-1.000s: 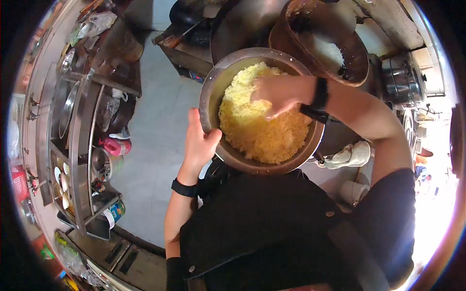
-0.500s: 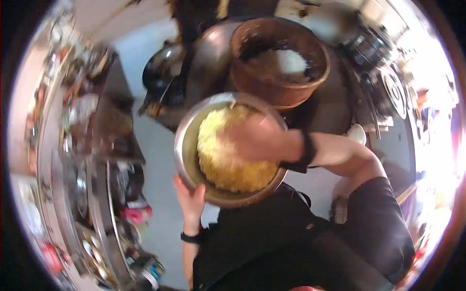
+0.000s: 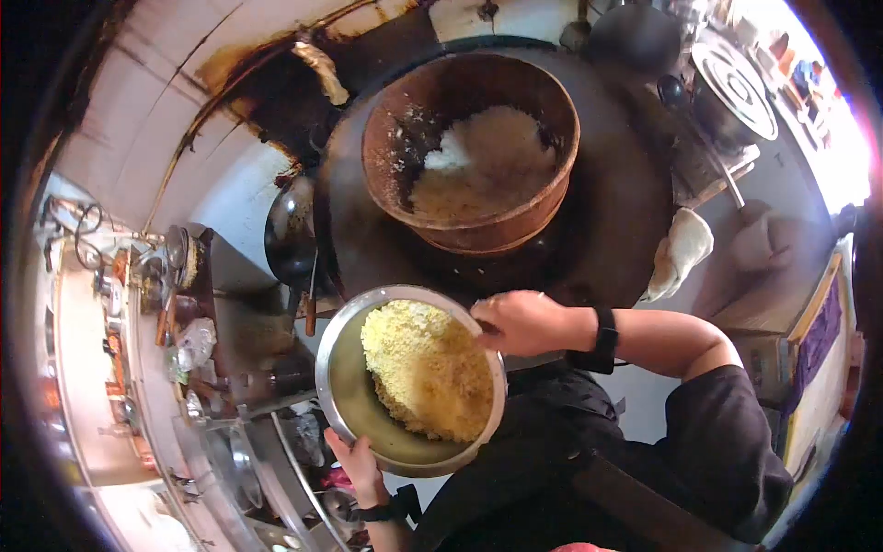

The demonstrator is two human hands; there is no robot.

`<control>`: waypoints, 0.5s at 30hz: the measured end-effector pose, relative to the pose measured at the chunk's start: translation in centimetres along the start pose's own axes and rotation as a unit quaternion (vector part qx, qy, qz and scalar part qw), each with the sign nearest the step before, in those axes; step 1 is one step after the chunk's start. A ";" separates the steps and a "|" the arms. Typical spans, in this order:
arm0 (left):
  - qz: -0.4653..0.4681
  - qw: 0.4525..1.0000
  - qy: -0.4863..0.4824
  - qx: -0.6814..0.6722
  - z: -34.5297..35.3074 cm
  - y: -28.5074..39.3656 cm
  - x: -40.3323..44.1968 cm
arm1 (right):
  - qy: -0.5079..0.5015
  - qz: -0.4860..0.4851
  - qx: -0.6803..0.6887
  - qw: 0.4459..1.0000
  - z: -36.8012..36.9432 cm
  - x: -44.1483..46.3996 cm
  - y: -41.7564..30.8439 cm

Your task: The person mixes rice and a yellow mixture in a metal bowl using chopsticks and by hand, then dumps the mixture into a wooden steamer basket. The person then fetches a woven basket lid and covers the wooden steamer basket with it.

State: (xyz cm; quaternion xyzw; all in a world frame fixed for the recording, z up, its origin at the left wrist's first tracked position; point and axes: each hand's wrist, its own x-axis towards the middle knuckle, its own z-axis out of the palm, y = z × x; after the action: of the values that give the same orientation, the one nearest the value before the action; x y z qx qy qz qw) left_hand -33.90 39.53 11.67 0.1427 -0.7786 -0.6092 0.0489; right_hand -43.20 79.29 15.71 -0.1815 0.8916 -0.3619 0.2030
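At lower centre, the left hand [image 3: 361, 471] has fingers clamped on the bowl [image 3: 346, 391] of yellow grain [image 3: 428, 373]; the right hand [image 3: 529, 324] has fingers curled at its rim, grip unclear.

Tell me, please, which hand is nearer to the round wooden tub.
Right. The right hand is at the upper-right rim of the metal bowl, below the wooden tub in the picture; the left hand holds the bowl's lower-left rim, farther off.

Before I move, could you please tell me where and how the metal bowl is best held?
I'd grip the metal bowl by its rim, from left and right together: it is wide and round, and the yellow grains heaped towards its right probably make one-sided lifting unsteady.
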 end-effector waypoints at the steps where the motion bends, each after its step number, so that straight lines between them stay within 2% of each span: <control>1: -0.011 1.000 0.022 0.014 0.0 0.4 0.2 | 0.034 -0.060 0.107 0.992 1.1 0.2 0.7; 2: -0.023 0.998 0.044 0.025 0.2 1.0 0.6 | 0.050 -0.057 0.175 0.982 3.6 1.5 1.8; 4: -0.041 0.996 0.072 0.019 2.4 4.3 0.5 | -0.086 0.086 0.301 0.946 -0.7 0.5 -1.4; 6: -0.095 0.990 0.091 0.049 2.6 5.8 0.9 | -0.094 0.039 0.322 0.941 1.3 2.0 -0.1; 8: -0.100 0.985 0.104 0.096 1.9 8.1 2.1 | -0.101 0.045 0.378 0.919 0.4 2.2 -0.4; 10: -0.044 0.995 0.026 0.085 2.9 13.6 2.4 | -0.106 0.012 0.382 0.918 -1.4 2.6 -1.0; 11: -0.026 0.987 0.070 0.142 -0.7 13.3 4.5 | -0.068 -0.019 0.428 0.901 -2.8 2.4 -1.7; 12: -0.006 0.974 0.114 0.198 -4.0 12.8 6.3 | -0.074 -0.023 0.428 0.900 -3.3 3.1 -2.0; 14: 0.037 0.937 0.141 0.317 -0.4 20.2 7.2 | 0.137 -0.130 0.388 0.902 -3.9 4.5 -2.7; 15: 0.053 0.955 0.100 0.274 0.9 23.1 8.3 | 0.189 -0.144 0.420 0.876 -5.3 4.7 -3.0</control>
State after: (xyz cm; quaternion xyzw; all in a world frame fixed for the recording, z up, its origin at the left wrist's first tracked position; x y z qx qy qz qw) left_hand -45.84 43.04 32.88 0.1695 -0.9130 -0.3519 0.1180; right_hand -49.29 78.03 20.27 -0.1338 0.6409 -0.7552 0.0330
